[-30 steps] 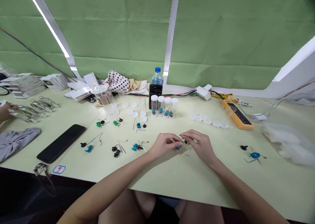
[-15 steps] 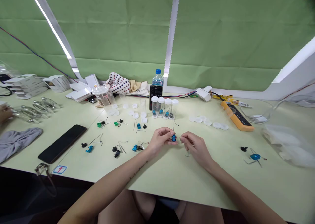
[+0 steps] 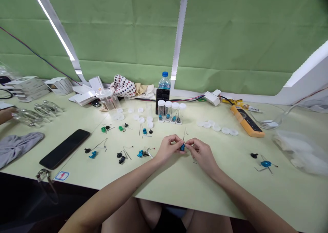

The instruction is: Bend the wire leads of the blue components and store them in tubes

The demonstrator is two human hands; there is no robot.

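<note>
My left hand [image 3: 171, 147] pinches a small blue metal part [image 3: 182, 147] between thumb and fingers. From the part a thin bent wire [image 3: 183, 134] rises, hooked at its top. My right hand [image 3: 201, 151] is closed, thumb and forefinger together against the right side of the blue part; whatever they pinch is too small to make out. Beneath the right hand, the end of a hex key [image 3: 195, 162] shows on the table. Behind the hands stand several clear tubes with white caps [image 3: 175, 113], holding blue and dark parts.
Sets of small parts with wires, such as a blue one [image 3: 92, 154], lie to the left. Another blue part [image 3: 265, 163] lies right. White lids [image 3: 216, 127], a power strip [image 3: 247, 121], a phone [image 3: 65, 149] and a bottle [image 3: 164, 81] surround them. A co-worker's hand [image 3: 7, 115] is far left.
My right hand has moved left and now meets the blue part in my left hand. The left hand has shifted slightly right and the wire has turned.
</note>
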